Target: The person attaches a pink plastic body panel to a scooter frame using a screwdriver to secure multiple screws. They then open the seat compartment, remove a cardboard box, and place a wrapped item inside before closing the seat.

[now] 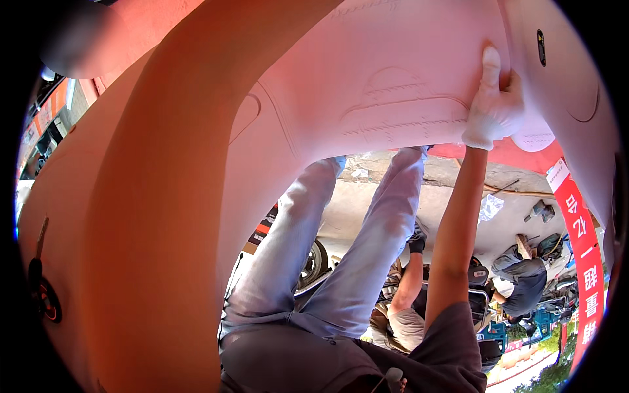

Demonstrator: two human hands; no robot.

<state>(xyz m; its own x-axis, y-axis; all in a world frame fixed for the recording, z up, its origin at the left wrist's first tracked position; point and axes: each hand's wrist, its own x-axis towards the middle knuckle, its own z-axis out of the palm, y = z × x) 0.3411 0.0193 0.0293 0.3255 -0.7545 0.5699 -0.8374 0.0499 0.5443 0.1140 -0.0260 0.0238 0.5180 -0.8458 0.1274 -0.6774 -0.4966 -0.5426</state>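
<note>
My right hand (496, 108), in a white glove, is at the right side of a pale pink moulded panel (419, 46) with stitch-like lines pressed into it. The thumb points up and lies against the panel. My other fingers curl in and are partly hidden, so what they hold cannot be made out. Blurred and very close, my bare left arm (157, 196) crosses the left of the view and runs out at the top. My left hand is beyond the frame. Both my legs (360, 262), in light blue jeans, show below the panel's edge.
Two people are nearby; one in dark clothes (521, 275) bends low at the right. A red banner (583, 262) runs along the right side. On the floor lie a power tool (540, 210) and a clear plastic bag (490, 207). A wheel (316, 261) shows beside my legs.
</note>
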